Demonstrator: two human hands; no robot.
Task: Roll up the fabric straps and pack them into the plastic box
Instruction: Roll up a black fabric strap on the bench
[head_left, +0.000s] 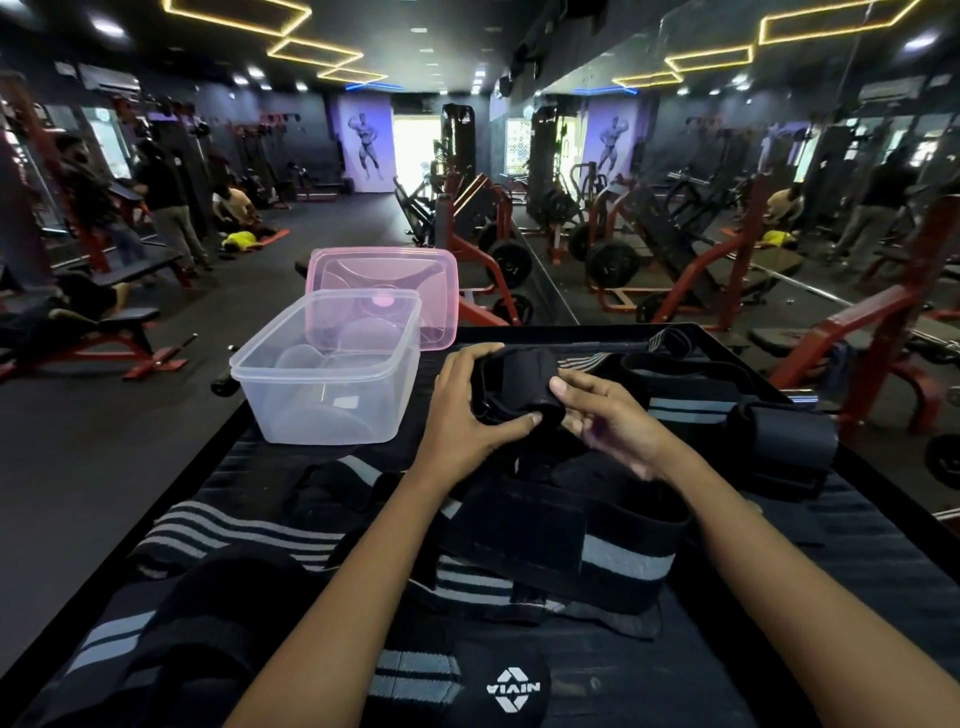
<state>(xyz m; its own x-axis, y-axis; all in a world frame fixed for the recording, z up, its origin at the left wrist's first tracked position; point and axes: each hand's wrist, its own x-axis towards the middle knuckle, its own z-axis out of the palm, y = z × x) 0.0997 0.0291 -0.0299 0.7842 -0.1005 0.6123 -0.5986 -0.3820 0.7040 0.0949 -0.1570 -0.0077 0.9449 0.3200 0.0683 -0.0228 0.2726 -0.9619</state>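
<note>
A black fabric strap (519, 384), partly rolled into a thick bundle, is held above the black table between both hands. My left hand (462, 415) grips its left side, thumb under the roll. My right hand (608, 415) holds the right end with its fingertips. The clear plastic box (270, 364) stands empty to the left of my hands, at the table's left edge. Its pink translucent lid (436, 291) lies behind it. Several loose black and grey-striped straps (571, 540) lie spread over the table in front of me and to the right.
The black table (883, 561) has a raised rim; more straps (779, 441) sit near its right side. A black pad with a white logo (514, 688) lies at the near edge. Beyond are gym benches, weight machines, a mirror wall on the right and people at the far left.
</note>
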